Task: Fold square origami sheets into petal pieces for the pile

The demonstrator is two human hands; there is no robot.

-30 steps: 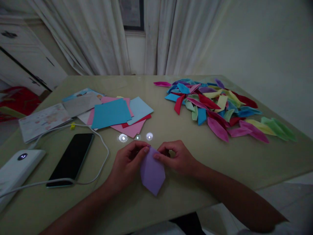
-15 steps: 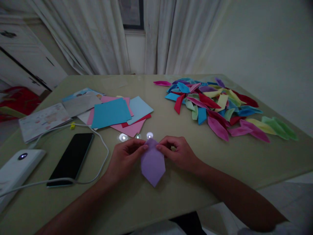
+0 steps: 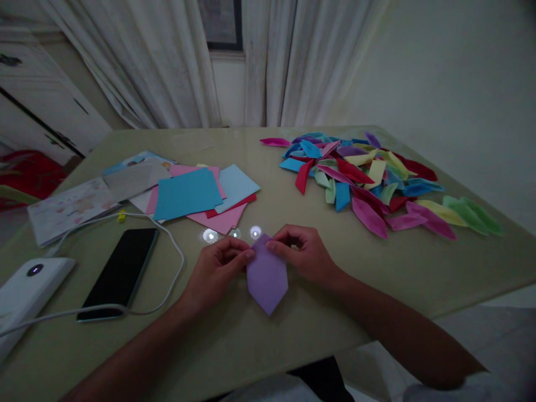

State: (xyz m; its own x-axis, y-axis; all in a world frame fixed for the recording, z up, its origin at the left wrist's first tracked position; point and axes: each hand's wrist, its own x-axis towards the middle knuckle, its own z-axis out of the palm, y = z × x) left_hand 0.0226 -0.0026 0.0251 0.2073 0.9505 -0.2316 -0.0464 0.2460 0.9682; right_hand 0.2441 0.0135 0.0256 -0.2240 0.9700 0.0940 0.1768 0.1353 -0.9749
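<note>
A purple folded paper [image 3: 268,279], long with a pointed end toward me and another at the top, is held between both hands over the table [image 3: 201,346]. My left hand [image 3: 215,268] pinches its upper left edge between thumb and fingers. From the other side, my right hand [image 3: 307,254] grips the upper right edge, thumb on top. Parts of the fingers behind the paper are hidden.
Left of my hands lie a black phone [image 3: 119,273], a white power bank [image 3: 33,296] and a looping white cable [image 3: 178,245]. Farther back are loose coloured paper sheets [image 3: 188,195] and a printed pack [image 3: 73,209]. A heap of folded coloured papers [image 3: 355,170] covers the right rear.
The purple paper has shifted slightly right and tilted, its top point now leaning left of the right thumb. My right hand has moved up a little. Both hands keep their hold.
</note>
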